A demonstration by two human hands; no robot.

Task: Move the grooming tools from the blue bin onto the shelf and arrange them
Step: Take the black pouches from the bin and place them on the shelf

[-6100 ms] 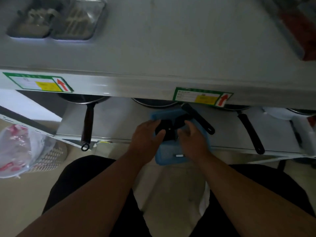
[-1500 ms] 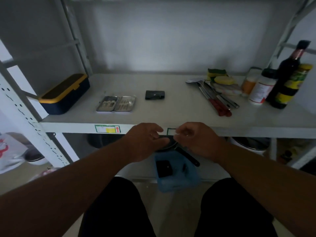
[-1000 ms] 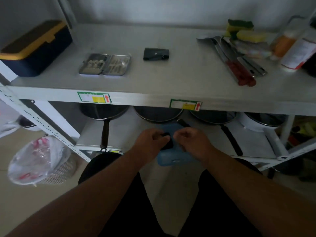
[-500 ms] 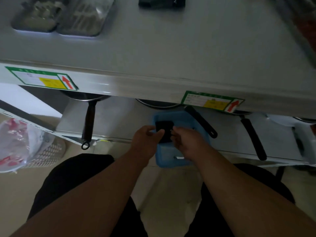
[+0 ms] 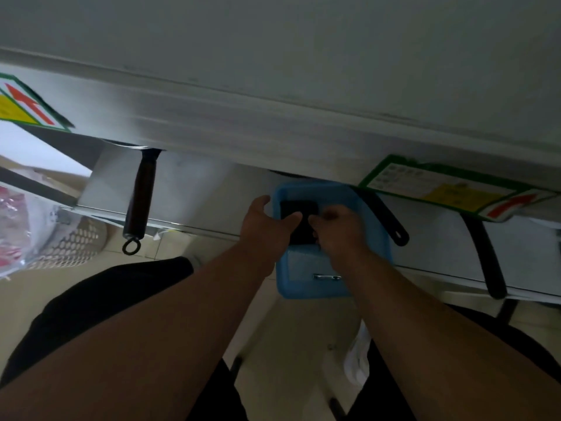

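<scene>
The blue bin (image 5: 306, 287) sits low in front of me, below the white shelf (image 5: 273, 71). Inside it lies a black case (image 5: 299, 211), gripped from both sides: my left hand (image 5: 267, 226) holds its left edge and my right hand (image 5: 340, 229) pinches its right edge. A small silver metal tool (image 5: 326, 277) lies loose on the bin's floor nearer to me. The shelf's top fills the upper view, with no grooming tools visible on it from here.
A lower shelf board (image 5: 188, 189) holds pans whose dark handles (image 5: 141, 196) (image 5: 384, 218) (image 5: 485, 256) stick out toward me. A perforated waste basket with a plastic bag (image 5: 45, 235) stands at the left. Green warning labels (image 5: 452, 189) mark the shelf's front edge.
The camera has tipped further down and closer, so the shelf's items have left the view. Both hands stay on the black case in the bin, gripping it slightly more tightly.
</scene>
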